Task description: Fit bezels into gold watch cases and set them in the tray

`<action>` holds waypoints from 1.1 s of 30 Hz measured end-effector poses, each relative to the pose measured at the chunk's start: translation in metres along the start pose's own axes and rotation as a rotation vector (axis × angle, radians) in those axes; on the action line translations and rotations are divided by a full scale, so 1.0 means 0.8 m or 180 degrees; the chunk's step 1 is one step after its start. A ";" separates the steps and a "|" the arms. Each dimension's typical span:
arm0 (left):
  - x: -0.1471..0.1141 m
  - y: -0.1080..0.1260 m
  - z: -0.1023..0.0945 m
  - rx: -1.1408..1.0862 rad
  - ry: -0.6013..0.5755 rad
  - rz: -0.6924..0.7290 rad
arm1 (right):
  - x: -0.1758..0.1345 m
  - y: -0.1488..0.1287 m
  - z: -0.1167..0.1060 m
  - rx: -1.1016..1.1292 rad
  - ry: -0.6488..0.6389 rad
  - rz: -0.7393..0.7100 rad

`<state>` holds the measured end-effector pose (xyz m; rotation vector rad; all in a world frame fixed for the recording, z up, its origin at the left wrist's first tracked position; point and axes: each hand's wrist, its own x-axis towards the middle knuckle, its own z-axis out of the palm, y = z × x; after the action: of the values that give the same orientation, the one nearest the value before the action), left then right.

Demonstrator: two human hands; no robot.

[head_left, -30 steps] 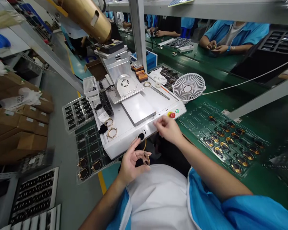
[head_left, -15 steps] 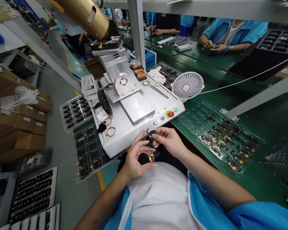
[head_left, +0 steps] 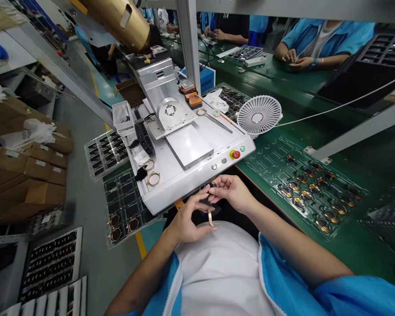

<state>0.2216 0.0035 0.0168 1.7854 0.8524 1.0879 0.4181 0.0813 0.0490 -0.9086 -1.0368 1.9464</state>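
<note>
Between the thumb and a finger of my left hand (head_left: 189, 219) is a gold watch case ring (head_left: 210, 217), turned nearly edge-on. Held in my right hand (head_left: 232, 193) is a small round dark watch display (head_left: 212, 184), mostly covered by the fingers. The fingertips of both hands meet at the display, just above the ring and in front of the white machine (head_left: 171, 188). Two more gold rings (head_left: 153, 178) lie on the machine's left front corner.
A clear tray (head_left: 260, 162) with several round displays lies at right. Another tray (head_left: 125, 188) holding dark parts and gold rings sits at left. A white fan (head_left: 259, 115), a red stop button (head_left: 235, 154) and tweezers (head_left: 219, 123) are near the machine. Co-workers sit across the bench.
My left fingers have moved up to the display in my right hand. The gold ring has turned from angled to nearly edge-on, and the display is now more covered.
</note>
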 end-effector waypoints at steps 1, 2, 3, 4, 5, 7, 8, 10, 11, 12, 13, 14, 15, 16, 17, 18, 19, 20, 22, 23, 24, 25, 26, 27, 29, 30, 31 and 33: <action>0.000 0.000 -0.001 -0.0244 0.0013 0.0018 | 0.000 0.000 0.000 0.0050 -0.0022 0.0017; -0.001 0.000 -0.002 -0.0488 0.0045 0.0056 | 0.000 0.000 0.001 0.0103 -0.0032 0.0047; -0.001 0.000 -0.003 -0.0721 0.0120 0.0095 | -0.001 0.000 0.001 0.0152 -0.0028 0.0092; -0.001 0.000 -0.004 -0.0930 0.0248 0.0118 | -0.001 -0.001 0.002 0.0192 -0.0010 0.0145; -0.001 0.000 -0.005 -0.1114 0.0430 0.0110 | -0.001 -0.002 0.002 0.0215 0.0021 0.0196; 0.001 0.000 -0.007 -0.1419 0.0904 0.0025 | -0.003 -0.005 0.006 0.0204 0.0071 0.0265; 0.002 -0.001 -0.008 -0.1533 0.1131 -0.0035 | -0.004 -0.006 0.008 0.0177 0.0053 0.0305; 0.004 -0.004 -0.007 -0.1690 0.1450 -0.0119 | -0.008 -0.008 0.015 0.0156 -0.0044 0.0436; 0.005 -0.007 -0.006 -0.1735 0.1530 -0.0148 | -0.010 -0.008 0.020 0.0185 -0.0092 0.0524; 0.005 -0.009 -0.005 -0.1758 0.1559 -0.0186 | -0.012 -0.007 0.025 0.0234 -0.0125 0.0609; 0.005 -0.012 -0.003 -0.1767 0.1556 -0.0238 | -0.014 -0.006 0.031 0.0287 -0.0129 0.0673; 0.004 -0.015 0.000 -0.1767 0.1539 -0.0286 | -0.016 -0.004 0.036 0.0324 -0.0097 0.0703; 0.003 -0.018 0.002 -0.1763 0.1517 -0.0334 | -0.018 -0.003 0.041 0.0329 -0.0046 0.0698; 0.002 -0.021 0.004 -0.1755 0.1496 -0.0376 | -0.019 -0.001 0.046 0.0300 0.0012 0.0659; 0.000 -0.024 0.005 -0.1741 0.1486 -0.0405 | -0.021 0.000 0.050 0.0248 0.0080 0.0589; -0.002 -0.026 0.007 -0.1721 0.1490 -0.0414 | -0.022 0.001 0.053 0.0180 0.0158 0.0495; -0.004 -0.029 0.008 -0.1691 0.1508 -0.0409 | -0.023 0.002 0.056 0.0104 0.0234 0.0387; -0.005 -0.031 0.008 -0.1650 0.1539 -0.0399 | -0.023 0.003 0.059 0.0027 0.0299 0.0280; -0.007 -0.034 0.009 -0.1559 0.1607 -0.0353 | -0.025 0.004 0.062 -0.0114 0.0377 0.0118; -0.007 -0.035 0.010 -0.1527 0.1637 -0.0326 | -0.025 0.005 0.064 -0.0177 0.0386 0.0067; -0.007 -0.035 0.010 -0.1508 0.1658 -0.0293 | -0.026 0.005 0.065 -0.0233 0.0378 0.0028; -0.007 -0.035 0.010 -0.1501 0.1673 -0.0254 | -0.026 0.006 0.065 -0.0281 0.0364 0.0000; -0.007 -0.035 0.011 -0.1497 0.1681 -0.0217 | -0.026 0.007 0.066 -0.0326 0.0350 -0.0023; -0.007 -0.034 0.011 -0.1487 0.1686 -0.0192 | -0.026 0.008 0.066 -0.0365 0.0334 -0.0036; -0.006 -0.033 0.011 -0.1438 0.1715 -0.0212 | -0.025 0.010 0.067 -0.0404 0.0308 -0.0042; -0.005 -0.033 0.011 -0.1409 0.1744 -0.0249 | -0.025 0.011 0.067 -0.0409 0.0302 -0.0045; -0.005 -0.032 0.011 -0.1388 0.1785 -0.0294 | -0.025 0.012 0.067 -0.0413 0.0302 -0.0052; -0.004 -0.032 0.012 -0.1397 0.1871 -0.0350 | -0.025 0.012 0.067 -0.0421 0.0314 -0.0082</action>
<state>0.2259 0.0078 -0.0096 1.0530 0.9429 1.6156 0.3802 0.0419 0.0676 -1.0479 -1.1242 1.8098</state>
